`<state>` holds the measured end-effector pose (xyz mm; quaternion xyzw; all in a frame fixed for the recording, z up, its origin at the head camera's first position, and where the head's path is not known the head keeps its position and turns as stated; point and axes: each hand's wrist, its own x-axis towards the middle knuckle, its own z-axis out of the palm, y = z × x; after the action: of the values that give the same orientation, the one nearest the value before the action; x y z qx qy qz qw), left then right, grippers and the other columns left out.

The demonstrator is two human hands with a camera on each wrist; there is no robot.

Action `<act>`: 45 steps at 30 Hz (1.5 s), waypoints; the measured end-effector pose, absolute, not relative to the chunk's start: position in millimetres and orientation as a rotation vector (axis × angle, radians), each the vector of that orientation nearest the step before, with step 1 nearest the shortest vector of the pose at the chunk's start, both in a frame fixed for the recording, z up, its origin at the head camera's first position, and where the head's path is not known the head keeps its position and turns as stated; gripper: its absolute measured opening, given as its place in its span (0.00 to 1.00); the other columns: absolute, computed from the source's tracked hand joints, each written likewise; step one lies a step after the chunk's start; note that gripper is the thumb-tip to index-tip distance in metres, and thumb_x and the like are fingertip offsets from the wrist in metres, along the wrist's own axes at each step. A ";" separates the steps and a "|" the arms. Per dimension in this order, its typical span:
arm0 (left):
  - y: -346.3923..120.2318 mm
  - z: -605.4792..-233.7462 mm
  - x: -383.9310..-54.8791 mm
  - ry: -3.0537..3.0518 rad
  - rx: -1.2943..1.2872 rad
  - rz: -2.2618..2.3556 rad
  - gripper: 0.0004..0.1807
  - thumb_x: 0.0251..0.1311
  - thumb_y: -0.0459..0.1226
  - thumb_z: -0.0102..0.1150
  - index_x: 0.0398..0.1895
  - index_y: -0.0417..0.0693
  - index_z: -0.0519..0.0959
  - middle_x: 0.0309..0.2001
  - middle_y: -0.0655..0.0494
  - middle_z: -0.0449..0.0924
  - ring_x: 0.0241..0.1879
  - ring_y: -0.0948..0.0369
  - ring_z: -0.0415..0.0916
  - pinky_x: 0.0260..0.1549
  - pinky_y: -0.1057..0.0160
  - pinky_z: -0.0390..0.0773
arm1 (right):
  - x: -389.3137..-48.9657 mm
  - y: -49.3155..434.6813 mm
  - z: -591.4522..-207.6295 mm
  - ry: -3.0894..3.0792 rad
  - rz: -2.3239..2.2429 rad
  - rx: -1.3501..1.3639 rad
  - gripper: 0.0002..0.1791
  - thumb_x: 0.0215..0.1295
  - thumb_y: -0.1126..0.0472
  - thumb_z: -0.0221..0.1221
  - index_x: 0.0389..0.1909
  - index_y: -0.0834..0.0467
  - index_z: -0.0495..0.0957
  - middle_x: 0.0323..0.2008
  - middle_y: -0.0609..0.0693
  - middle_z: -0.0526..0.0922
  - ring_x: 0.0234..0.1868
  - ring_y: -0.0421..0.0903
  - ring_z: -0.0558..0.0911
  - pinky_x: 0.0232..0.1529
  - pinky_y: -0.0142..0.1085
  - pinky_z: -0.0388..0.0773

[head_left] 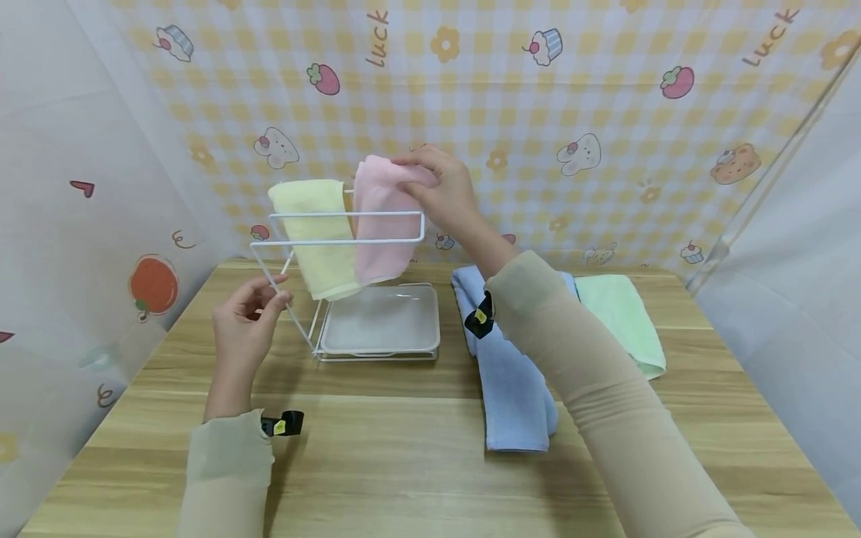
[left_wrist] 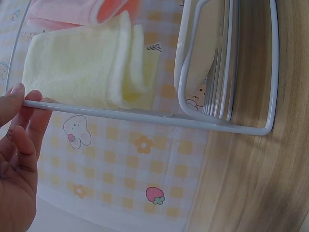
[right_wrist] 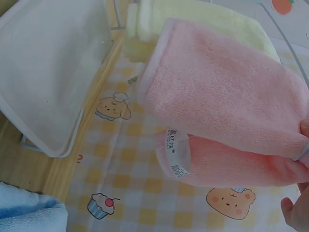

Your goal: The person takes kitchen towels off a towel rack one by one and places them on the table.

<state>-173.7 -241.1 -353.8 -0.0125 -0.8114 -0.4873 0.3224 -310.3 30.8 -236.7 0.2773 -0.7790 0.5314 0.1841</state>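
A white wire rack (head_left: 336, 243) stands toward the back left of the table. My left hand (head_left: 245, 321) pinches its slanted side wire (left_wrist: 145, 116) between thumb and fingers. Over the top bar hangs a folded yellow towel (head_left: 312, 232). Right beside it, a folded pink towel (head_left: 382, 187) drapes over the same bar behind the front rails. At that towel's upper right corner, my right hand (head_left: 447, 187) grips the cloth between thumb and fingers. In the right wrist view a white label (right_wrist: 177, 152) shows on the pink towel's inner layer.
A whitish tray (head_left: 383, 321) sits in the rack's base, below the towels. To the right lie a long folded blue towel (head_left: 514, 396) and a green towel (head_left: 619, 314), partly behind my right sleeve. A checked curtain (head_left: 511, 97) hangs behind the wooden table (head_left: 403, 463).
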 end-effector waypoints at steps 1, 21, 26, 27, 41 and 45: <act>-241.0 -353.8 -173.6 -2.130 -0.032 -1.282 0.12 0.62 0.32 0.65 0.48 0.41 0.84 0.26 0.86 0.78 0.26 0.76 0.76 0.20 0.79 0.69 | -309.8 31.1 -236.9 -2.188 1.501 0.772 0.15 0.59 0.71 0.67 0.48 0.60 0.85 0.52 0.53 0.84 0.66 0.45 0.74 0.66 0.23 0.64; -238.7 -353.0 -171.7 -2.125 -0.023 -1.300 0.12 0.62 0.31 0.65 0.48 0.40 0.84 0.25 0.83 0.78 0.25 0.78 0.75 0.20 0.79 0.69 | -310.0 55.8 -235.7 -1.874 1.610 0.677 0.16 0.57 0.74 0.65 0.48 0.65 0.83 0.46 0.61 0.85 0.37 0.36 0.74 0.42 0.26 0.73; -238.6 -353.8 -173.0 -2.108 -0.034 -1.295 0.11 0.61 0.30 0.65 0.47 0.38 0.84 0.24 0.83 0.78 0.25 0.78 0.75 0.20 0.80 0.69 | -310.4 61.1 -238.2 -1.836 1.626 0.614 0.16 0.58 0.73 0.65 0.49 0.66 0.82 0.49 0.59 0.84 0.36 0.35 0.74 0.37 0.26 0.74; -238.6 -353.8 -173.3 -2.105 -0.036 -1.294 0.11 0.61 0.30 0.65 0.47 0.38 0.84 0.24 0.83 0.78 0.25 0.78 0.75 0.20 0.80 0.69 | -310.3 61.8 -238.3 -1.826 1.641 0.594 0.16 0.59 0.73 0.65 0.49 0.66 0.82 0.49 0.59 0.84 0.36 0.36 0.74 0.36 0.26 0.74; -239.8 -352.8 -172.5 -2.107 -0.013 -1.294 0.12 0.61 0.31 0.65 0.48 0.39 0.84 0.24 0.85 0.78 0.25 0.78 0.76 0.20 0.80 0.69 | -302.9 82.4 -235.6 -1.694 1.860 0.420 0.18 0.59 0.74 0.65 0.52 0.64 0.81 0.49 0.51 0.81 0.37 0.41 0.81 0.38 0.30 0.83; -238.5 -352.2 -173.0 -2.112 -0.009 -1.299 0.12 0.61 0.31 0.65 0.48 0.39 0.84 0.24 0.84 0.78 0.25 0.78 0.75 0.20 0.80 0.69 | -297.3 88.1 -236.2 -1.660 1.897 0.404 0.18 0.60 0.74 0.64 0.51 0.62 0.81 0.49 0.47 0.80 0.37 0.42 0.82 0.34 0.29 0.81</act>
<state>-173.0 -238.5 -352.2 -0.0035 -0.8055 -0.4955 0.3249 -297.3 88.1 -236.2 0.1513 -0.6223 0.7112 0.2901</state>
